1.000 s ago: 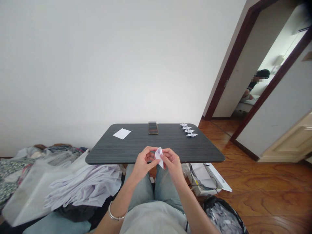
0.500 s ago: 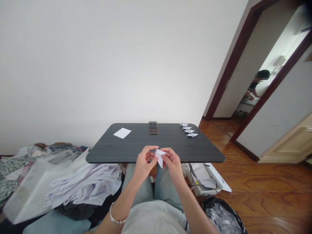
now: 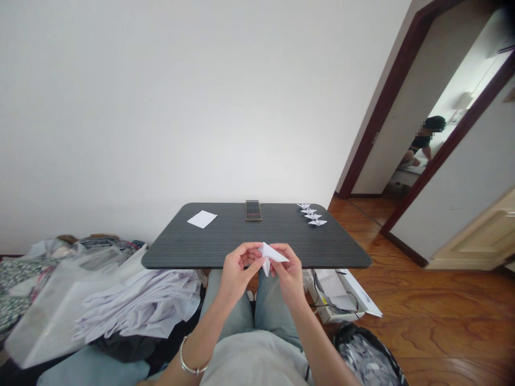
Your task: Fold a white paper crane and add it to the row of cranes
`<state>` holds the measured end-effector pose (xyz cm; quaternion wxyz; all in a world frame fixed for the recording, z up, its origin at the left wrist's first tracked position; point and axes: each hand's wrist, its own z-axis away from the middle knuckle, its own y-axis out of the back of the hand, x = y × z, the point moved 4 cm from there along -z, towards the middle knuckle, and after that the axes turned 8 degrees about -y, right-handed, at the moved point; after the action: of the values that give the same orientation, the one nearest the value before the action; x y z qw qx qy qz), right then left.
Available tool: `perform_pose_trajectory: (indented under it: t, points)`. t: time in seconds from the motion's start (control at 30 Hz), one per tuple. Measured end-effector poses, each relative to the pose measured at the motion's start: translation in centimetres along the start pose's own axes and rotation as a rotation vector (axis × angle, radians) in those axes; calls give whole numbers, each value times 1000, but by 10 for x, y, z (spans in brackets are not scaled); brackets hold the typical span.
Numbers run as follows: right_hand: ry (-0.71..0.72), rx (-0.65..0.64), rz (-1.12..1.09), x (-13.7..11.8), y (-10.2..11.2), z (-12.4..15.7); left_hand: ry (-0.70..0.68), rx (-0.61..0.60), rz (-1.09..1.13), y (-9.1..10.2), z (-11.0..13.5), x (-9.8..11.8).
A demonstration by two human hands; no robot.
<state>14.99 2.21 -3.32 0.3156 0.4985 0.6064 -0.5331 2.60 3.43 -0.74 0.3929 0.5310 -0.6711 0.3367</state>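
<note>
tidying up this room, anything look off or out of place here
Mostly the floor: a crumpled heap of white material slumps over a clear plastic bag left of the dark table, and a loose black cable trails by papers below its right edge. They look dropped there, unlike the neat row of paper cranes.

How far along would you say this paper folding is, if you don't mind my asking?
It looks well along. Four small white origami cranes already sit in a row on the dark grey wood-grain table. In hand, a partly folded white paper piece is held between the left hand and right hand. Still unfolded is one flat white rectangular paper sheet on the table.
</note>
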Motion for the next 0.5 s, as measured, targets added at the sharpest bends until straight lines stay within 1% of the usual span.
perform_pose_trajectory:
  t: [0.17,0.3,0.4,0.5]
  points:
    - [41,42,40,-3,0,3,-66,43,-124,-2,5,10]
    - [89,40,29,-5,-1,5,-140,55,-207,-6,10,22]
    - [107,50,35,-6,0,7,-164,52,-211,-7,11,28]
    - [116,59,33,-5,1,8,-151,49,-179,-8,10,29]
